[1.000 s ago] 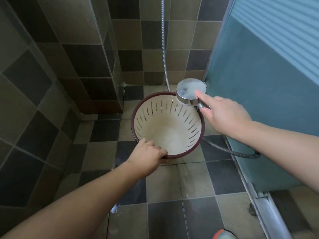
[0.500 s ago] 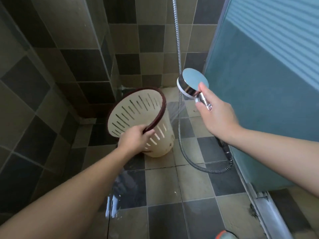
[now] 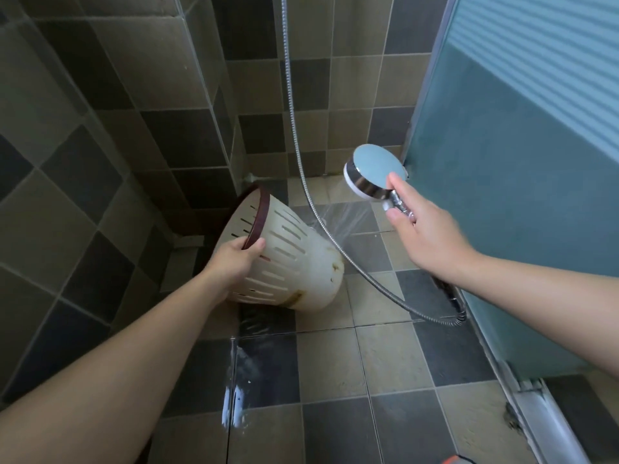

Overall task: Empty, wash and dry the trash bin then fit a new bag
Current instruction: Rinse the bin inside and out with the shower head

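one step of the task looks done: the cream slotted plastic trash bin with a dark red rim [image 3: 284, 259] holds nothing visible. washing is under way. the left hand [image 3: 234, 262] grips its rim, fingers curled over the edge, tipping it on its side above the wet tiled floor [image 3: 385, 363]. the right hand [image 3: 425, 229] grips the handle of the round chrome shower head [image 3: 375, 172], spraying toward the bin's base. brown stains remain near the base; drying and bagging are left. the bin's inside is mostly hidden, and no bag is seen.
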